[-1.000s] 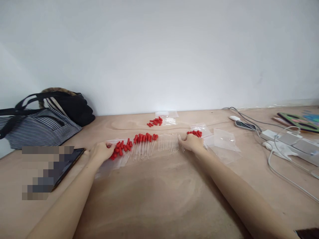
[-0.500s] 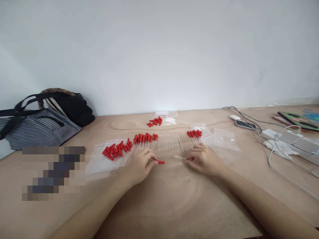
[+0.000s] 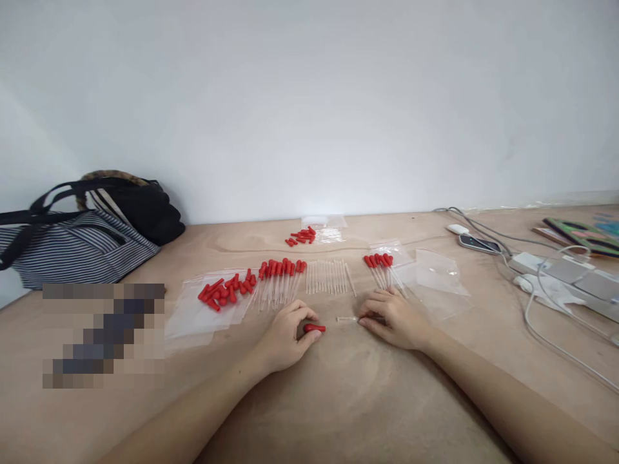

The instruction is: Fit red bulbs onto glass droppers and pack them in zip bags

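Between the thumb and fingers of my left hand (image 3: 290,335) is a red rubber dropper bulb (image 3: 316,328), its narrow neck pointing right. My right hand (image 3: 394,319) pinches a clear glass dropper tube (image 3: 345,319), whose end points left towards the bulb with a gap between them. Part of the tube is hidden by my fingers. Beyond my hands lies a row of bare glass tubes (image 3: 329,277). Left of that row are droppers with red bulbs fitted (image 3: 283,267); several more assembled droppers (image 3: 380,261) lie just past my right hand.
Loose red bulbs (image 3: 222,293) rest on plastic bags (image 3: 188,319) at the left. Farther back are small red bulbs (image 3: 304,236) and thin tubes (image 3: 329,234). A striped bag (image 3: 87,251) stands far left. Cables, a phone-like device (image 3: 478,244) and a power strip (image 3: 570,274) occupy the right.
Both hands have come slightly nearer to me, and my left hand has shifted right. The bulb's rounded end now shows between my fingers. The tube has turned to lie more level.
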The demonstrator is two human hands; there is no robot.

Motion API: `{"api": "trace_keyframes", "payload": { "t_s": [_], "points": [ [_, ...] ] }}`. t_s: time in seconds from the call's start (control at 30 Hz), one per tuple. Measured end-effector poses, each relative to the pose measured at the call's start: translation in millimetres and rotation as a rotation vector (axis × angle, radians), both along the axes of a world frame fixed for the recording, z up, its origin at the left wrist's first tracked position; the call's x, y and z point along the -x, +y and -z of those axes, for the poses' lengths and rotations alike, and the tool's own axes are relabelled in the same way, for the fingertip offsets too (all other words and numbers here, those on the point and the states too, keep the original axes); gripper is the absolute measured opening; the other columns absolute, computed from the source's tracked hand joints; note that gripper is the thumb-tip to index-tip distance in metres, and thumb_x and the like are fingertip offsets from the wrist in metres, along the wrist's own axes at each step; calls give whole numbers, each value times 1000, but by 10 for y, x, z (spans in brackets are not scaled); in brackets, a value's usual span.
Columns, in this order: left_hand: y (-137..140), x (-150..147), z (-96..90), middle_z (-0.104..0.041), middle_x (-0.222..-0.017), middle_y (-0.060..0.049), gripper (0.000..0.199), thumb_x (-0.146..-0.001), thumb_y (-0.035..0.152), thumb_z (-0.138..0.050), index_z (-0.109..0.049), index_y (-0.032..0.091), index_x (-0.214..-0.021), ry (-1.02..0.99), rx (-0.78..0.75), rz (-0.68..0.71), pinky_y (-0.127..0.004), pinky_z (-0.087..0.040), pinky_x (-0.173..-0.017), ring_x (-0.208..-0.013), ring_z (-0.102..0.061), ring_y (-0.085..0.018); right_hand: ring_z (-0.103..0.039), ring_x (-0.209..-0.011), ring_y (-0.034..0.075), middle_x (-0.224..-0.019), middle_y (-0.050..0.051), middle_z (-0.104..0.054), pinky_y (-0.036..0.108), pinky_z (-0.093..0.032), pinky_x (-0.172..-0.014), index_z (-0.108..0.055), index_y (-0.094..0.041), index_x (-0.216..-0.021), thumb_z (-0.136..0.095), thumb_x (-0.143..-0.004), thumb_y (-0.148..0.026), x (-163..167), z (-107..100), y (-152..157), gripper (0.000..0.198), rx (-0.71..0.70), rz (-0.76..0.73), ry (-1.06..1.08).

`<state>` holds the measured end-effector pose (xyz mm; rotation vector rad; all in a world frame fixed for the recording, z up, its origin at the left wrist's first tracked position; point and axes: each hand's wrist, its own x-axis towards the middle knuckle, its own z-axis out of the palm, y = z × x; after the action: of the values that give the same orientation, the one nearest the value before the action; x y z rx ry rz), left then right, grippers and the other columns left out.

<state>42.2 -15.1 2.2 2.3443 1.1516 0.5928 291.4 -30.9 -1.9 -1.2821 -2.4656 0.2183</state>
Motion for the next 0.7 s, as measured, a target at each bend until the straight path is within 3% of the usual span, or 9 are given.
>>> {"api": "trace_keyframes", "payload": {
  "t_s": [0.2, 0.37, 0.7],
  "points": [
    [-21, 0, 11, -56, -83, -2, 8, -76, 17, -53, -60, 18, -78, -43, -1, 17, -27, -43, -68, -75, -54, -14, -54, -78, 14, -80, -1, -62, 30, -26, -70, -57, -22, -80, -52, -82, -32, 53, -1, 5, 12, 29, 45, 13],
    [-26, -33, 91, -59, -81, -1, 11, -79, 17, -50, -60, 19, -83, -113, -43, 14, -27, -43, -71, -76, -55, -14, -52, -77, 15, -76, 1, -61, 31, -24, -71, -54, -19, -74, -49, -83, -26, 128, 27, -10, 13, -30, 99, 6],
    [-24, -49, 116, -60, -84, -1, 18, -83, 18, -47, -63, 20, -91, -171, -12, 9, -27, -45, -72, -77, -57, -13, -53, -73, 14, -79, 0, -64, 32, -22, -71, -58, -21, -84, -45, -86, -22, 258, 52, -93, 13, -122, 5, 220]
  ]
}}
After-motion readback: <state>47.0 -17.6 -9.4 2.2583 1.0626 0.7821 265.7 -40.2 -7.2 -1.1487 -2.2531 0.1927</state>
